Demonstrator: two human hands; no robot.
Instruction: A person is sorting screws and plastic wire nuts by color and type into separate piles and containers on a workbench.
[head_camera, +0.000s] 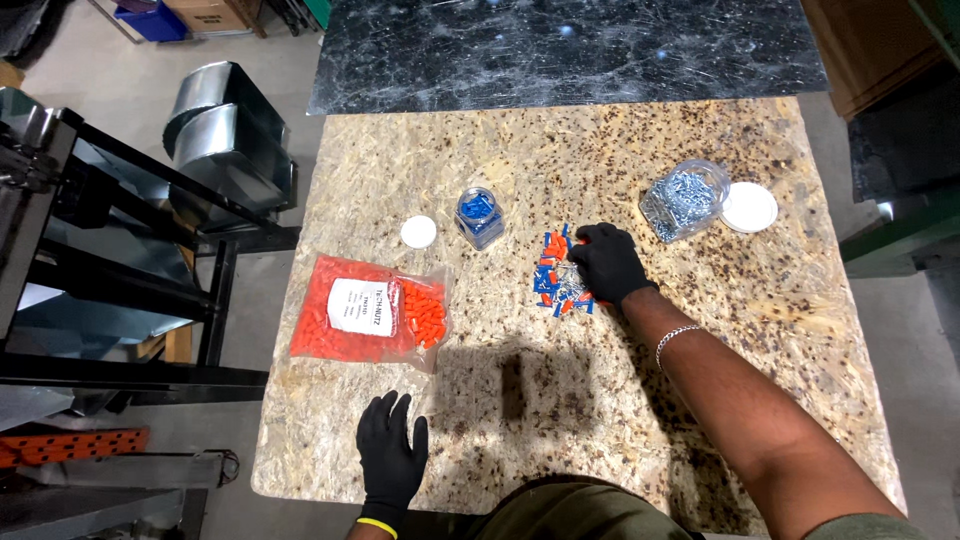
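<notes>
Resting right hand (607, 262) on connector pile (558, 280)

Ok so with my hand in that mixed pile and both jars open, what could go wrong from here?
The right hand rests on a loose pile of blue and orange connectors and screws; a sweep could scatter them. The jar of screws lies tilted with its white lid off, so it might spill. The open bag of orange wire nuts could also leak.

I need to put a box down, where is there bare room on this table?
Bare board lies along the near edge between the left hand and right forearm, and on the far strip beyond the blue-filled jar. It is crowded around the right hand, the mixed pile and screw jar.
</notes>
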